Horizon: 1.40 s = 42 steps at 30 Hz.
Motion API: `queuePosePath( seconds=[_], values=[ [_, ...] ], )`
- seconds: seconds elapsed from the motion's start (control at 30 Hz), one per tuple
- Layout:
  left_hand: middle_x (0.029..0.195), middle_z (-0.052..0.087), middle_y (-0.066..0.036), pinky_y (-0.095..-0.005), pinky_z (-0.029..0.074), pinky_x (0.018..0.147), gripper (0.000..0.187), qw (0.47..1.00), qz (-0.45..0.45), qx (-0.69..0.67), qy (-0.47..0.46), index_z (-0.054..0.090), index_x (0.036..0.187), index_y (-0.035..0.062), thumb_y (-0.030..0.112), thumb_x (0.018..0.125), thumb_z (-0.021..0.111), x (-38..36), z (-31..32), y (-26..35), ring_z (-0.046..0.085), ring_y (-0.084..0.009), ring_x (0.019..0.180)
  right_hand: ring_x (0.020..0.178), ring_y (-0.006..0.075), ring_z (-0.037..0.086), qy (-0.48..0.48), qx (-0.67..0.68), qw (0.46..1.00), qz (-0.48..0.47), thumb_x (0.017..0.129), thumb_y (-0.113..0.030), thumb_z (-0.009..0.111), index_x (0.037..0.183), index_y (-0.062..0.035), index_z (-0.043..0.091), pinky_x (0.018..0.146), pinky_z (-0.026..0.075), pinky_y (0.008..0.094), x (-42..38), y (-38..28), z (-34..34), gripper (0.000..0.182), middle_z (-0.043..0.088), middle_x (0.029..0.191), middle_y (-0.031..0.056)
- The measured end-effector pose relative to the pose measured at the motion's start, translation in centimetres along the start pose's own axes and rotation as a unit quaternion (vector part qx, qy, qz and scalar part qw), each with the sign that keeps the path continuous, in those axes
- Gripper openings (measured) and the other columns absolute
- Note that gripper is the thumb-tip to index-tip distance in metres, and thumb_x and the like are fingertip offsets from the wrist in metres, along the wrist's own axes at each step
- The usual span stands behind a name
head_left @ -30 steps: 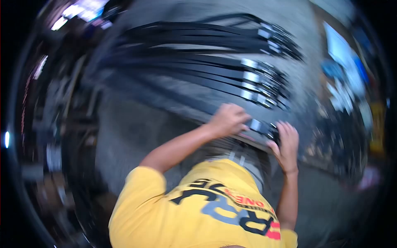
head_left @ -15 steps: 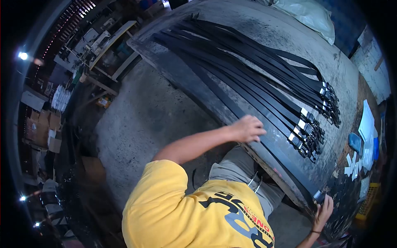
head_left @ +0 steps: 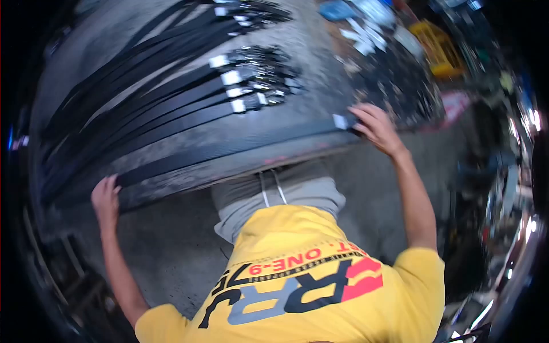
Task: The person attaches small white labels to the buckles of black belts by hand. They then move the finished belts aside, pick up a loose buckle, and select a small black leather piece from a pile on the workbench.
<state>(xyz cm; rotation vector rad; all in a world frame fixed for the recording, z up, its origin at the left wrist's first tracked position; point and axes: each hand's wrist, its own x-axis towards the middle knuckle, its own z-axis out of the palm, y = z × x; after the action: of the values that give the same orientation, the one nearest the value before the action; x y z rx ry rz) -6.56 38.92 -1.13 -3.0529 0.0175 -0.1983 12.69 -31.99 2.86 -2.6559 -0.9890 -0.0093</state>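
A wide black webbing strap (head_left: 229,147) runs along the near edge of the table between my two hands. My left hand (head_left: 106,199) is closed at the strap's left stretch, its fingers curled at the webbing. My right hand (head_left: 376,127) pinches the strap's right end, beside a white label (head_left: 340,121); its fingers hide most of the dark end piece. Beyond lies a bundle of similar black straps (head_left: 171,106), with white labels and black buckles (head_left: 266,74) at the right ends. Motion smears part of the view.
Another bundle of black straps (head_left: 166,43) lies farther back on the grey table (head_left: 320,63). White strips (head_left: 363,35), a blue item (head_left: 337,10) and a yellow crate (head_left: 437,48) are at the far right. The table's front edge is close to my waist.
The view has swung round toward the right. My left hand has moved farther along the strap, away from my right hand, which stays at the labelled end.
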Motion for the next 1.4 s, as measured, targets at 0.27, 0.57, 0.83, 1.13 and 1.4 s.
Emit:
queuePosePath(
  seconds=[0.27,0.57,0.83,1.13,1.4],
  values=[
    [0.136,0.047,-0.017,-0.0449,0.038,0.101,0.045,0.976,-0.158,0.141,0.057,0.051,0.133,0.0165,0.017,0.089,0.061,-0.8,-1.7,-5.3,0.048,-0.0328,0.123,0.111,0.0322,0.051,0.068,0.070,0.994,-0.041,0.073,-0.031,0.073,0.121,-0.0068,0.058,0.098,0.038,0.0441,4.6,-7.3,6.4,0.055,0.056,0.116,0.0106],
    [0.121,0.056,-0.018,-0.0415,0.042,0.098,0.044,0.930,0.081,-0.344,0.098,0.058,0.121,0.0021,0.017,0.081,0.071,12.1,-3.2,31.6,0.053,-0.0350,0.113,0.109,0.0333,0.051,0.165,0.076,0.982,0.044,0.071,-0.029,0.075,0.113,-0.0059,0.062,0.095,0.039,0.0444,-1.0,-4.8,4.5,0.049,0.056,0.111,0.0117],
    [0.110,0.057,-0.012,-0.0413,0.040,0.084,0.059,0.952,0.176,-0.252,0.009,0.058,0.119,0.0062,0.036,0.071,0.078,15.6,-2.2,42.4,0.052,-0.0312,0.099,0.100,0.0294,0.057,0.246,0.104,0.947,0.180,0.077,-0.016,0.072,0.100,-0.0065,0.068,0.091,0.044,0.0404,-8.2,-1.6,0.6,0.026,0.063,0.099,0.0099],
    [0.115,0.055,-0.015,-0.0435,0.036,0.094,0.057,0.964,0.143,-0.223,0.033,0.055,0.126,0.0058,0.035,0.080,0.070,13.1,-0.5,37.5,0.049,-0.0329,0.108,0.084,0.0320,0.062,0.334,0.007,0.865,0.374,0.087,-0.009,0.059,0.099,-0.0037,0.068,0.077,0.049,0.0390,-14.7,10.6,-3.4,0.016,0.064,0.091,0.0142],
    [0.124,0.050,-0.018,-0.0445,0.033,0.101,0.058,0.952,0.040,-0.271,0.134,0.048,0.132,0.0010,0.033,0.087,0.065,12.5,0.0,37.4,0.044,-0.0346,0.117,0.097,0.0336,0.057,0.280,0.000,0.883,0.377,0.080,-0.024,0.069,0.105,-0.0062,0.066,0.083,0.046,0.0406,-10.7,14.8,-4.2,0.031,0.061,0.104,0.0130]
  ],
)
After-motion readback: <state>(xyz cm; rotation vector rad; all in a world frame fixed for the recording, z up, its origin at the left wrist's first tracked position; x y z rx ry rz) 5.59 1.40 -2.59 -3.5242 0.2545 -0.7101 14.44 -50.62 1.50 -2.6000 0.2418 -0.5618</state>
